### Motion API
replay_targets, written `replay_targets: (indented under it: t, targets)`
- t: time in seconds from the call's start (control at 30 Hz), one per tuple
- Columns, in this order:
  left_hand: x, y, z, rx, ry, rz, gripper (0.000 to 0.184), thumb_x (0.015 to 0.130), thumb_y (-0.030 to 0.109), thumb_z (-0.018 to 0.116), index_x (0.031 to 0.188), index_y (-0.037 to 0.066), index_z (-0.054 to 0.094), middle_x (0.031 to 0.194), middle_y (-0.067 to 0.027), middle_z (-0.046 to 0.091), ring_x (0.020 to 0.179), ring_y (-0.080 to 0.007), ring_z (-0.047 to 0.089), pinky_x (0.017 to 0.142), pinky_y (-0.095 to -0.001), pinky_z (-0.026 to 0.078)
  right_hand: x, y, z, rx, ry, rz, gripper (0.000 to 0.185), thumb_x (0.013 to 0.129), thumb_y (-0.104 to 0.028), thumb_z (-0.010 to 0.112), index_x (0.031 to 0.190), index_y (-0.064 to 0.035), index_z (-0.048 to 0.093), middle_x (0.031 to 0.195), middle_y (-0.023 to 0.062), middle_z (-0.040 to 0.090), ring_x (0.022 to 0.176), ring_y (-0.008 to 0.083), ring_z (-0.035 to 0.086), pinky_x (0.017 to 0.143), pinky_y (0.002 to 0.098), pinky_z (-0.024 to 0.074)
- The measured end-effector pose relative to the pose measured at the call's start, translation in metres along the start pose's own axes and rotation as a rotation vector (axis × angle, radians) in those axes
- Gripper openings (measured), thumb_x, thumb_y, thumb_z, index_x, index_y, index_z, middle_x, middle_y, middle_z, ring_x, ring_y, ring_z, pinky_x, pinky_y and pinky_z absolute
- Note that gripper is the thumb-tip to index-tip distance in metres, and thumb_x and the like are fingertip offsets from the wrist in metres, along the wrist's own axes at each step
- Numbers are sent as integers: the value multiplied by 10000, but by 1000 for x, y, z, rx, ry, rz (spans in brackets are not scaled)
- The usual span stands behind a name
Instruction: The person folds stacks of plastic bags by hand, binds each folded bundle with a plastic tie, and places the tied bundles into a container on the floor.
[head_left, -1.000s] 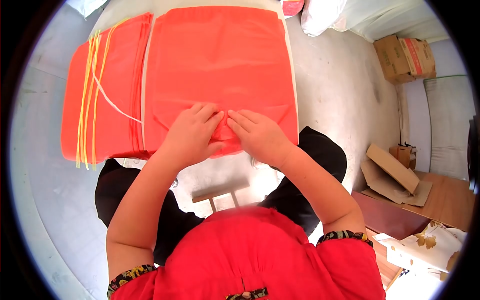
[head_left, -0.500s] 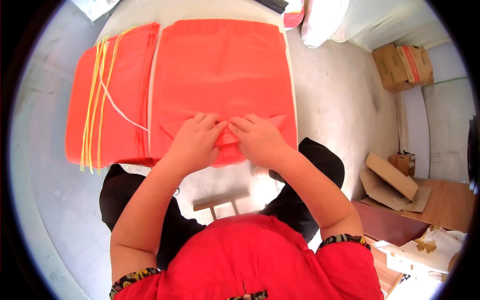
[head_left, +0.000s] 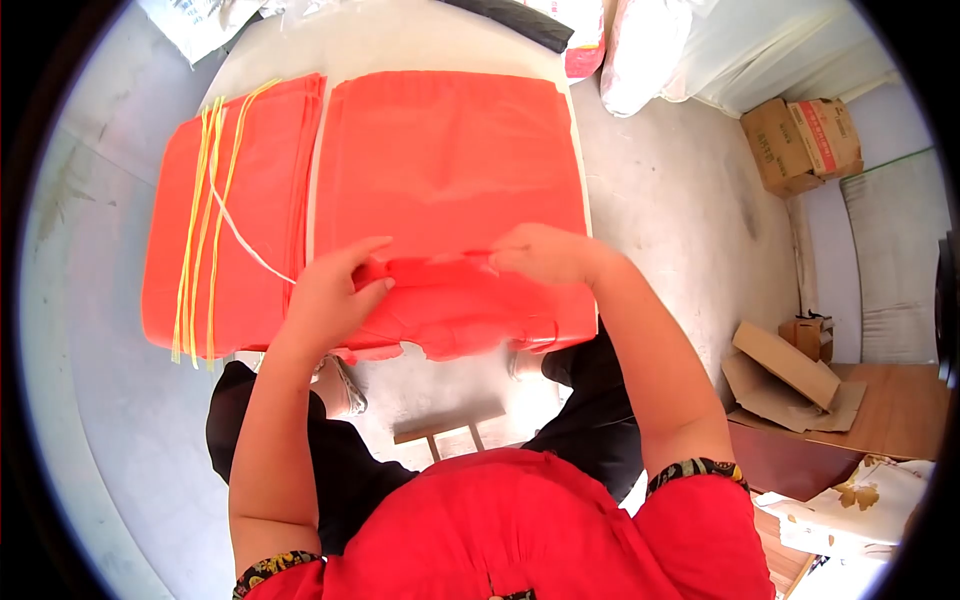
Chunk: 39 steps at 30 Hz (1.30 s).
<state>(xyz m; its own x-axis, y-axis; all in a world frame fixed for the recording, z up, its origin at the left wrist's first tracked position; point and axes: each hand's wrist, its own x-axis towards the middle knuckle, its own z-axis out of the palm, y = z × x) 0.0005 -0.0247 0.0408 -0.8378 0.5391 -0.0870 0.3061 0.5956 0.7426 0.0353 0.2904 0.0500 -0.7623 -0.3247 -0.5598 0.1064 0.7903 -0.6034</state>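
A stack of thin red sheets (head_left: 455,160) lies on the table, its near edge gathered and hanging over the front. My left hand (head_left: 335,292) is at the near left part of the stack, thumb and fingers apart around a fold of red sheet. At the near right, my right hand (head_left: 545,254) pinches the raised fold, its fingertips slightly blurred. Left of the stack is a second red pile (head_left: 262,200) with yellow strings (head_left: 210,215) and one white string (head_left: 240,235) across it.
The pale table (head_left: 400,40) bears a black roll (head_left: 515,22) at its far edge. A cardboard box (head_left: 800,145) stands at the far right, and an opened carton (head_left: 790,375) lies on a wooden surface (head_left: 900,400). A stool (head_left: 450,425) is below.
My hands have moved apart, the left one outward to the left and the right one to the right. The near edge of the red sheet has spread and lifted between them. The view has shifted slightly.
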Motion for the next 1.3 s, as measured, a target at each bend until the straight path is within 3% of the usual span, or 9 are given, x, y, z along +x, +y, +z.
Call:
replay_targets:
  t: [0.07, 0.3, 0.47, 0.57, 0.67, 0.73, 0.87, 1.03, 1.3]
  targets:
    - [3, -7, -1, 4, 42, -47, 464, 899, 97, 725, 1353, 51, 641, 1116, -200, 724, 1030, -370, 693, 890, -430, 550, 24, 17, -14, 45, -100, 46, 330, 1044, -259, 505, 1153, -74, 755, 1228, 82, 724, 1107, 281, 647, 986, 401, 499]
    - [24, -37, 16, 111, 231, -5, 391, 960, 105, 668, 1346, 55, 630, 1075, -191, 701, 1001, -346, 684, 879, -416, 537, 69, 16, -44, -34, -5, -34, 474, 985, -413, 547, 1247, -55, 714, 1266, 125, 697, 1190, 290, 618, 1024, 393, 467]
    - [34, -40, 29, 239, 332, -7, 308, 970, 125, 651, 1267, 54, 614, 1179, -194, 695, 1110, -395, 656, 915, -472, 527, 74, -13, -39, -398, 41, 243, 391, 981, -354, 577, 1207, -60, 699, 1196, 148, 699, 1147, 330, 618, 998, 392, 486]
    - [35, -36, 34, 279, 365, -22, 230, 979, 130, 646, 1188, 48, 595, 1109, -178, 692, 1049, -391, 658, 850, -484, 526, 53, 3, -6, -345, 538, 73, 333, 963, -309, 650, 1198, -77, 685, 1253, 139, 670, 1140, 340, 604, 976, 411, 497]
    - [35, -36, 35, 270, 368, -42, 171, 983, 132, 645, 1120, 52, 580, 1044, -164, 677, 994, -386, 654, 791, -491, 519, 23, 35, 31, -517, 709, -293, 402, 936, -301, 713, 1284, -104, 664, 1439, 120, 588, 1304, 337, 545, 1064, 461, 465]
    - [36, -43, 38, 274, 383, 1, 142, 982, 133, 650, 1080, 56, 580, 1021, -155, 665, 972, -384, 650, 765, -493, 513, 7, 41, 48, -612, 694, -298, 483, 947, -294, 708, 1383, -111, 611, 1554, 109, 490, 1423, 342, 448, 1148, 506, 399]
    - [32, -40, 33, 307, 332, 3, 239, 941, 191, 720, 1114, 68, 611, 1123, -153, 646, 1017, -381, 649, 804, -470, 534, -5, 62, 56, -514, 591, -166, 643, 969, -293, 695, 1555, -143, 477, 1679, 105, 355, 1569, 346, 272, 1263, 547, 256]
    - [20, -35, 25, 400, 240, 57, 442, 870, 253, 803, 1235, 80, 624, 1266, -173, 594, 1105, -383, 641, 894, -456, 558, -4, 65, 53, -456, 555, -163, 677, 986, -272, 677, 1601, -162, 417, 1703, 94, 317, 1579, 341, 256, 1271, 540, 238]
    - [14, -41, 24, 398, 202, 61, 500, 844, 53, 666, 1334, 122, 597, 1370, -178, 540, 1168, -410, 620, 936, -492, 548, 2, 70, 57, -502, 603, -161, 658, 974, -211, 650, 1593, -162, 433, 1697, 82, 331, 1578, 327, 261, 1278, 525, 232]
